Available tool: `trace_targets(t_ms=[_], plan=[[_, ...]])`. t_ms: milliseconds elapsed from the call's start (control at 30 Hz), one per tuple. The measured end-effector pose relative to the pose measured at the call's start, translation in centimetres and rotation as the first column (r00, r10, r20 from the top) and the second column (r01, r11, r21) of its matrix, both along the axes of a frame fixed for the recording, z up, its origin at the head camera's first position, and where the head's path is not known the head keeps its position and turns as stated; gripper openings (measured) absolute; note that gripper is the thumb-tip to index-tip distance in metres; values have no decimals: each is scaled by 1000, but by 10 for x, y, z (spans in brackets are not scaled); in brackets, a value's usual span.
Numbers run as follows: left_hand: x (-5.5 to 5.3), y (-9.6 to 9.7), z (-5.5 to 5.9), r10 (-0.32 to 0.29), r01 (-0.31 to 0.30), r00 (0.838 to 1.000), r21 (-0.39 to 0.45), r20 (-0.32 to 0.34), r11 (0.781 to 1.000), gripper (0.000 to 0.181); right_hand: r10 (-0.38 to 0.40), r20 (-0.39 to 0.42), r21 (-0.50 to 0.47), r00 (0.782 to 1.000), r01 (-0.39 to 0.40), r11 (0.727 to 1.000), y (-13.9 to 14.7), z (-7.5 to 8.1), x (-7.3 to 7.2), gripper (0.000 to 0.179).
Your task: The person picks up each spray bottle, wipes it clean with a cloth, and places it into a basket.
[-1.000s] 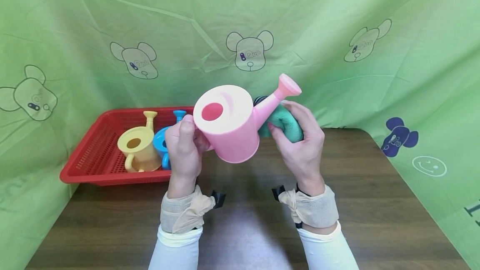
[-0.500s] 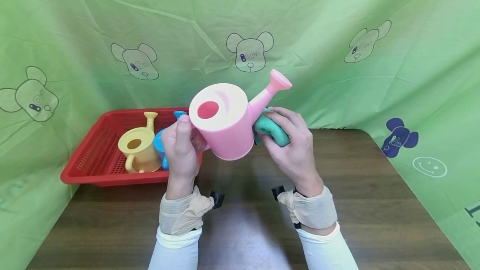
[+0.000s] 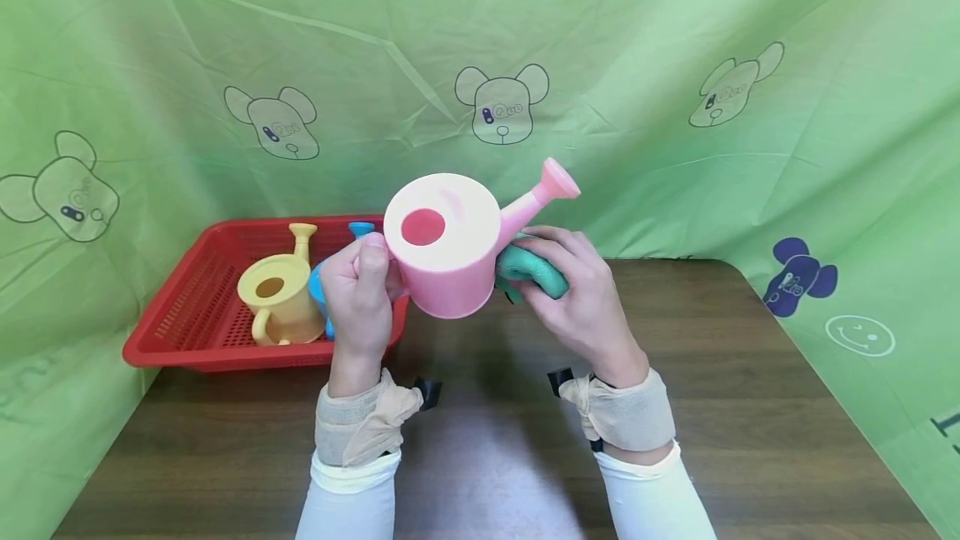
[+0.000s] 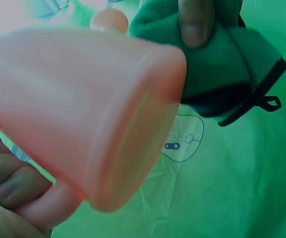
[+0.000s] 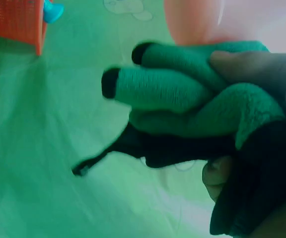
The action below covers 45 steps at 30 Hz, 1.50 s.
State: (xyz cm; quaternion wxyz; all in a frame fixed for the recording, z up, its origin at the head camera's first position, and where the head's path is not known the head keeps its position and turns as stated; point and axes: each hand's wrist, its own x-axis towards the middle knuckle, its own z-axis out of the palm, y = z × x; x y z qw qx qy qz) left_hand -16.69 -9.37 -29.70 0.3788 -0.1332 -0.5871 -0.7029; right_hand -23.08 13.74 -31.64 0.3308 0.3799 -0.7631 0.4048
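Observation:
My left hand grips the handle of a pink watering can, which is raised above the table with its spout pointing up to the right. In the left wrist view, fingers curl round the pink handle and the can's base faces the camera. My right hand pinches a folded green cloth against the can's side, just under the spout. The right wrist view shows the cloth bunched in folds, with black edging and a small black loop.
A red plastic basket stands on the brown wooden table at the left. Inside it are a yellow watering can and a blue watering can, partly hidden behind my left hand. A green printed sheet hangs round the table.
My right hand has moved left and slightly down with the cloth, from along the spout to the can's side. The pink can has shifted slightly left.

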Motion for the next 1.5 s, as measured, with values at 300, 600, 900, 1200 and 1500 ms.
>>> trace_targets(t_ms=[300,600,900,1200,1500], plan=[[0,-11,-3,-31,28,997,-50,-71,998,41,-35,18,-200,999,38,979,21,6,-6,38],[-2,-17,-5,179,-214,969,-212,-171,954,40,-218,-23,-555,976,169,814,32,25,4,41],[-2,-15,-4,323,-407,899,-293,-297,865,37,-285,-136,-582,949,157,798,20,31,14,35],[-3,-13,-4,321,-418,891,-303,-320,856,36,-306,-160,-555,939,171,814,16,27,12,30],[-3,-12,-4,329,-421,890,-291,-316,859,37,-315,-158,-564,936,176,807,15,27,12,31]])
